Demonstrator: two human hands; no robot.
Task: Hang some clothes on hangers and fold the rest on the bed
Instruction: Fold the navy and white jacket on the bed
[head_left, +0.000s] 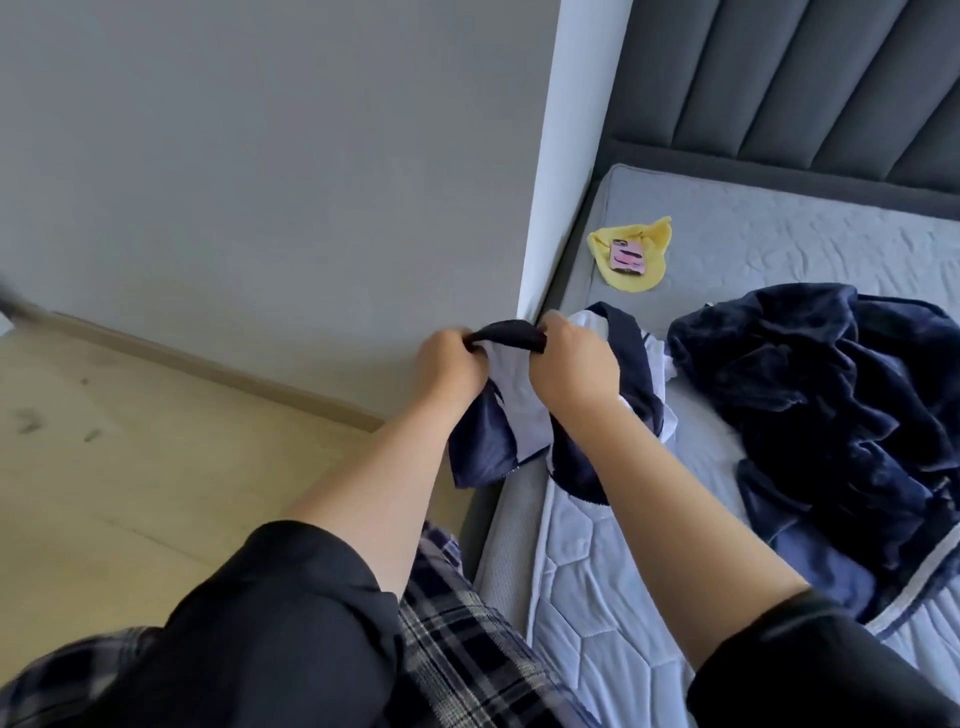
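On my feed both arms wear loose black sleeves, the left sleeve (280, 613) at lower left of the frame and the right sleeve (810, 670) at lower right. Both end near the elbow, with forearms bare down to the left grip (449, 366) and right grip (574, 364). A navy, grey and white plaid garment (457, 649) shows at bottom centre.

Wall (260, 182) and white corner post (561, 156) close off the bed (805, 234) at its head corner. Dark blue heap (831, 405) occupies mid-mattress. White and navy garment (522, 415) drapes over the near edge. Mattress is bare around the yellow cloth (631, 283) carrying a phone (628, 255). Floor (104, 467) is open.
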